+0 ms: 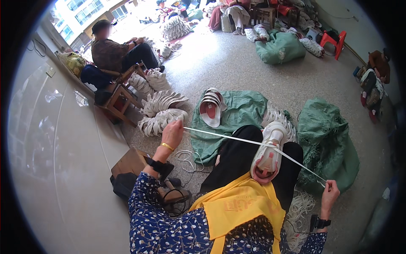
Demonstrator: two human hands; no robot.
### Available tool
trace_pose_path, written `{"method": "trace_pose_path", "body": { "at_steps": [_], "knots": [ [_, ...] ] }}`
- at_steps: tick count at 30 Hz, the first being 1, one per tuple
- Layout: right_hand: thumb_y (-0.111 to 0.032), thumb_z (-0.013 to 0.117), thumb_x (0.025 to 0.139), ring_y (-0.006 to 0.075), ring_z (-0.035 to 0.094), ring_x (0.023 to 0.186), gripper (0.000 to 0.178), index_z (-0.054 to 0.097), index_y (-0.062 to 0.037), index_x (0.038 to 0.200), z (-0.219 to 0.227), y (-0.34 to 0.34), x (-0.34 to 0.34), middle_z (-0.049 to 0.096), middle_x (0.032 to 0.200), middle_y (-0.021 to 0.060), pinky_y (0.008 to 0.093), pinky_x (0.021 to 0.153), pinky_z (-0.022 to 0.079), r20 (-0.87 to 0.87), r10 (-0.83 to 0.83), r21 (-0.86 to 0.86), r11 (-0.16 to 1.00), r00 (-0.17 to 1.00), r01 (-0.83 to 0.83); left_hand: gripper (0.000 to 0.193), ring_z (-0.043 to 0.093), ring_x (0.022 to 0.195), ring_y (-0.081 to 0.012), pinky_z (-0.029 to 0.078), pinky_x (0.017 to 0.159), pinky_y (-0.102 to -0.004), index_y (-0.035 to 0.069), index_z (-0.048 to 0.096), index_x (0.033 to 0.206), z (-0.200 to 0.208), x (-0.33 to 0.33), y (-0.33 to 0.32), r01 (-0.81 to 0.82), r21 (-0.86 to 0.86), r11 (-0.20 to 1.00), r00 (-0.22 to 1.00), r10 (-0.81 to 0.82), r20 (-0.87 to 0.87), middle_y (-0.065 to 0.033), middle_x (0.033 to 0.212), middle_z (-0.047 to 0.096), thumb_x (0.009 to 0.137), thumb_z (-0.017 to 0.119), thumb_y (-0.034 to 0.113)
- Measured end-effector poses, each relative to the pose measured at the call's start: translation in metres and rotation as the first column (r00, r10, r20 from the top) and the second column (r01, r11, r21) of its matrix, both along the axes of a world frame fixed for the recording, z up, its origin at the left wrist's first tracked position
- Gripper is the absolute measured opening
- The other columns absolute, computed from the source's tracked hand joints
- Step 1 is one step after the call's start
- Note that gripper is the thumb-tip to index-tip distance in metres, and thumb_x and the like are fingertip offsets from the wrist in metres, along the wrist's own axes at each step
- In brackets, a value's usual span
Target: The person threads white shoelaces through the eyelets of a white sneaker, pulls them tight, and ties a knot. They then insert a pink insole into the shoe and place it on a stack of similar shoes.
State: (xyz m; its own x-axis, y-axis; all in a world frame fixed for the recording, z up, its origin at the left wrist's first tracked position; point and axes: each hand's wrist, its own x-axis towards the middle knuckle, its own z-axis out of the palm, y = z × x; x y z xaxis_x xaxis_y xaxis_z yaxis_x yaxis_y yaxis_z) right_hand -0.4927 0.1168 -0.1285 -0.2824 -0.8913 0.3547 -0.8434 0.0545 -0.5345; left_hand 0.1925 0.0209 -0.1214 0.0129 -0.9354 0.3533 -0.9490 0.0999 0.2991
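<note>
A white sneaker (269,153) with a pink lining rests on my lap between my knees, its opening toward me. One white shoelace (228,137) runs from it, stretched taut out to both sides. My left hand (172,134), raised at the left, is closed on one end of the lace. Out to the right and lower, my right hand (330,192) pinches the other end. A yellow apron (241,207) covers my lap under the shoe's heel.
A green cloth sack (249,108) lies ahead with nested shoe uppers (210,108) on it. Another green sack (327,144) is at my right, above loose white laces (302,207). Stacked uppers (163,112) and a wooden stool (131,165) stand left. A seated person (114,51) is farther off.
</note>
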Motion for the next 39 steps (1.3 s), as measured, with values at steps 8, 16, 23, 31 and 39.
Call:
{"method": "trace_pose_path", "body": {
  "at_steps": [8,16,23,31,39],
  "knots": [
    [0.003,0.067,0.090,0.0089,0.042,0.059,0.006,0.063,0.0019,0.095,0.001,0.013,-0.028,0.057,0.070,0.0061,0.0293,0.054,0.038,0.052,-0.104,0.035,0.994,0.993,0.102,0.011,0.064,0.082,-0.0418,0.048,0.071,-0.0495,0.002,0.058,0.089,0.015,0.054,0.001,-0.194,0.016,0.981,0.975,0.195,-0.108,-0.0194,0.082,0.065,0.086,0.066,0.008],
    [0.003,0.065,0.091,0.0102,0.052,0.050,0.005,0.064,0.0002,0.095,-0.004,0.020,-0.070,0.060,0.069,0.0069,0.0312,0.048,0.040,0.017,-0.128,-0.024,0.991,0.992,0.129,0.008,0.064,0.084,-0.0416,0.049,0.073,-0.0495,0.002,0.056,0.091,0.018,0.080,0.002,-0.248,-0.038,0.968,0.968,0.246,-0.044,-0.0196,0.084,0.065,0.087,0.061,0.007],
    [0.004,0.060,0.095,0.0091,0.060,0.055,0.006,0.062,-0.0012,0.094,-0.007,0.019,-0.095,0.061,0.070,0.0035,0.0269,0.046,0.046,0.117,-0.258,0.125,0.962,0.959,0.243,0.007,0.064,0.084,-0.0414,0.049,0.074,-0.0491,0.002,0.057,0.091,0.014,0.104,0.009,-0.314,-0.040,0.949,0.949,0.312,-0.032,-0.0196,0.084,0.065,0.087,0.061,0.006],
    [0.006,0.057,0.094,0.0106,0.062,0.058,0.008,0.061,-0.0004,0.096,-0.021,0.021,-0.139,0.061,0.073,0.0038,0.0263,0.050,0.049,0.102,-0.234,0.010,0.972,0.967,0.234,0.009,0.066,0.082,-0.0406,0.050,0.072,-0.0466,0.002,0.057,0.092,0.028,0.106,0.006,-0.292,-0.066,0.954,0.955,0.288,-0.070,-0.0198,0.083,0.066,0.087,0.062,0.006],
    [0.007,0.056,0.093,0.0114,0.063,0.058,0.010,0.061,-0.0014,0.095,-0.016,0.018,-0.174,0.061,0.072,0.0044,0.0267,0.050,0.050,0.053,-0.224,0.034,0.974,0.973,0.223,0.009,0.066,0.081,-0.0406,0.051,0.073,-0.0465,0.002,0.059,0.093,0.031,0.123,0.007,-0.342,-0.044,0.939,0.937,0.337,-0.087,-0.0197,0.080,0.066,0.086,0.064,0.005]
  ]
}}
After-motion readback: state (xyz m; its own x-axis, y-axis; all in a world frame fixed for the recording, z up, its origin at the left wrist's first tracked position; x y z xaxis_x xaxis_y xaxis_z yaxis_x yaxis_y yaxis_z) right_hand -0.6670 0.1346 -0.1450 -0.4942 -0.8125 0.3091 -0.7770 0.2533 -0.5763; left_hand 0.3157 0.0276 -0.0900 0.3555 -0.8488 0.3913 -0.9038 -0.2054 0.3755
